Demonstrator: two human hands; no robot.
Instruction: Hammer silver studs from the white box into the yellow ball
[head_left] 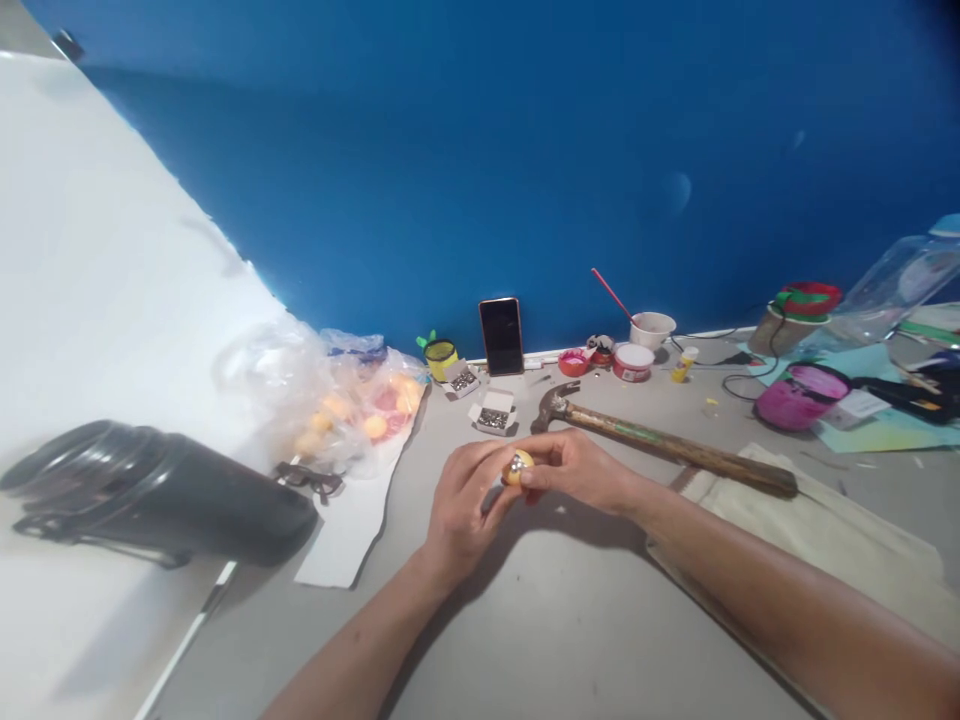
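Between my two hands, above the middle of the table, is a small yellow ball [523, 463] with shiny silver tack heads on its side. My left hand [466, 497] is closed around the ball from the left. From the right, the thumb and fingers of my right hand [581, 470] pinch the same ball, partly hiding it. Just beyond my hands stands an open little white box [495, 412] of silver tacks. Another open box [461, 380] of tacks lies behind it. A claw hammer [675, 440] with a worn wooden handle rests beyond my right hand.
A phone [501, 337] leans on the blue wall. Plastic bags [375, 385] with yellow and orange balls lie left, near a large dark bottle [165, 490]. Paint tubs [634, 362], a white cup [652, 328], a pink pouch [801, 397] and pale cloth [817, 530] are right.
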